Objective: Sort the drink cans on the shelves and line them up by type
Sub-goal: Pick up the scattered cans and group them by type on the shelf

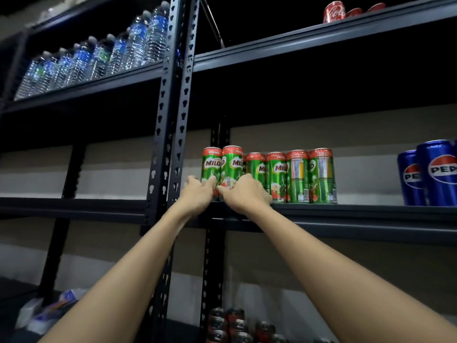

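A: Both hands are up at the middle shelf [346, 210]; what are they doing there?

B: The left hand [197, 194] has its fingers curled against the foot of the end Milo can [211, 169], the one nearest the shelf's left end by the upright post [170, 134]. The right hand [243, 194] is curled low round its neighbour, the second Milo can [232, 167]. I'd judge they are squaring those two against the front edge, since they stand a touch forward of the rest of the Milo row [289, 177].

A: Why bunch the green ones at that end?

B: Sorting by type, most likely. The row runs rightward from the left end, then bare shelf, then the Pepsi cans [430, 174] by the right end, well apart. The Coca-Cola cans [333, 12] sit on the top shelf [321, 43] near its front edge.

A: How firm are the grips?

B: Hard to say. The fingertips lie behind knuckles and cans, so I cannot tell whether either can is clasped or only nudged.

A: What else is unclear?

B: The Pepsi group is cut by the frame's right edge, so its count is unknown. Any Milo cans behind the front ones are hidden. Low down, dark cans [230, 323] on the bottom level are too dim and blurred to name. The water bottles [99, 55] on the upper left shelf blur at the far end
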